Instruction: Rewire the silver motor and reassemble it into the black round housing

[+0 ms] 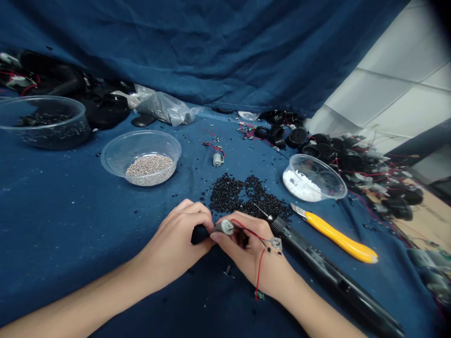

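A small electric motor (pixel 224 228) with a pale end cap is held between both hands, low over the blue cloth. The thumb and fingers of my right hand (pixel 252 244) grip its body. Pinched together at the motor's other end are the fingers of my left hand (pixel 183 227); they hide that end. Red and black wires run from the motor across my right hand to a small metal tab (pixel 276 243). A red wire hangs down to a tiny green circuit board (pixel 259 295). Beside my right wrist lies a black electric screwdriver (pixel 324 267).
A yellow utility knife (pixel 338 237) lies right. Loose black bits (pixel 229 195) are heaped ahead, near another wired motor (pixel 217 160). Clear bowls hold metal pieces (pixel 150 165), white bits (pixel 299 185) and dark pieces (pixel 42 121). Black housings and wires (pixel 352 162) pile up right.
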{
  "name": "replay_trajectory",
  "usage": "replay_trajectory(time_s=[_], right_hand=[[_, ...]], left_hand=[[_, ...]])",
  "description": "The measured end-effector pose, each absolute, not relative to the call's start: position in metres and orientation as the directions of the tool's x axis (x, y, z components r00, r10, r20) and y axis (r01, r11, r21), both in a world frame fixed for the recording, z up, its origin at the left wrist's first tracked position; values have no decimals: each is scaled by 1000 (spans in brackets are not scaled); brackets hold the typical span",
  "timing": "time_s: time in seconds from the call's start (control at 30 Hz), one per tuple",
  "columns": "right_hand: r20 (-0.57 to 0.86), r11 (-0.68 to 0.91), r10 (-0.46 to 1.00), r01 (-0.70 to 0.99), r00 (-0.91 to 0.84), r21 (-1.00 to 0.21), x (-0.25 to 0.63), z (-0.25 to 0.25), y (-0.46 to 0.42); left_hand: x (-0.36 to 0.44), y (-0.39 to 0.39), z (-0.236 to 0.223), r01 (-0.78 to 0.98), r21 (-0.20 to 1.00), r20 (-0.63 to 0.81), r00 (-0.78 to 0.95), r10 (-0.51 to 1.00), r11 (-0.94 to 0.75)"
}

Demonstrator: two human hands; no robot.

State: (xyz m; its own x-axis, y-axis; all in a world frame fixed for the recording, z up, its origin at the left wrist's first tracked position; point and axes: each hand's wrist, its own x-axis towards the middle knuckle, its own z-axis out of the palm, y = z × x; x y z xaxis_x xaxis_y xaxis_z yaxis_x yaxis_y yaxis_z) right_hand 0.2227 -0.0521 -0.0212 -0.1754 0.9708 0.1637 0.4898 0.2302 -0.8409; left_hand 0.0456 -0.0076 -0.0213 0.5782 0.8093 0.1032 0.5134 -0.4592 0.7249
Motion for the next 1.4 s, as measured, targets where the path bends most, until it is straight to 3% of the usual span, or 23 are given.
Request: replay_trajectory(time_s=[0.6,0.9,1.17,1.4], right_hand=[[196,321,945,626,-262,-711,214,-29,-59],[284,388,921,653,-265,-651,211,-33,-58],[293,384,921,731,-258,-564,210,-33,-59],[288,380,922,738,-258,-558,212,-33,-57]], left_hand=[[44,-8,-26,480,755,116,574,810,-448],[44,-6,-26,484,764,110,555,825,-427],[47,-7,-28,467,789,104,540,836,-399],[47,-7,-28,479,788,86,536,840,-386]])
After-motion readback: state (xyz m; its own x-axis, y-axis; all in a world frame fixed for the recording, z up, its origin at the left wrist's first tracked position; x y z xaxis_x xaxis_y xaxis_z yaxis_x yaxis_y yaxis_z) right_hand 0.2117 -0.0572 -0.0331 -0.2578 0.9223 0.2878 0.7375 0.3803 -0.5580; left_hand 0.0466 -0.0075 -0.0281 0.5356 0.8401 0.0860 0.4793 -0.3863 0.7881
